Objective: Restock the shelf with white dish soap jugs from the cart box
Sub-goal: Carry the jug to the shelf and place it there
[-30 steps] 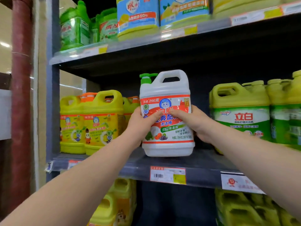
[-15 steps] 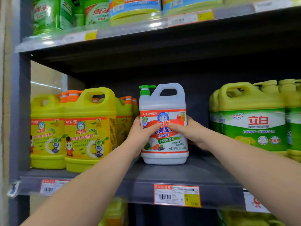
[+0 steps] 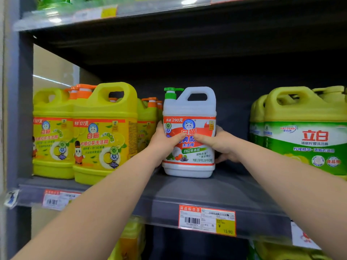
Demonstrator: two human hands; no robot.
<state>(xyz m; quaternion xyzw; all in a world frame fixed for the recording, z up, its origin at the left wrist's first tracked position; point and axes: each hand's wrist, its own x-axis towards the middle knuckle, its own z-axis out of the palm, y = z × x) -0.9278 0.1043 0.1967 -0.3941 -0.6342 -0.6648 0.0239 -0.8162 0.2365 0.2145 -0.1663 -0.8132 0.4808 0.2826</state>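
A white dish soap jug (image 3: pixel 189 109) with a green pump and a red-and-white label stands upright on the grey middle shelf (image 3: pixel 187 192), in the gap between yellow and green jugs. My left hand (image 3: pixel 163 141) grips its left side, thumb across the label. My right hand (image 3: pixel 217 143) grips its right side, thumb on the label front and fingers wrapped behind. The cart box is out of view.
Yellow jugs (image 3: pixel 103 132) with orange pumps fill the shelf's left part. Green-labelled yellow jugs (image 3: pixel 304 132) stand at the right. A price tag (image 3: pixel 206 219) hangs on the shelf's front edge. Another shelf (image 3: pixel 131 19) runs overhead, and more yellow jugs (image 3: pixel 129 241) sit below.
Both hands have pushed the white jug further back onto the shelf. The view has moved closer and shifted left, so the upper shelf's goods have mostly left the frame.
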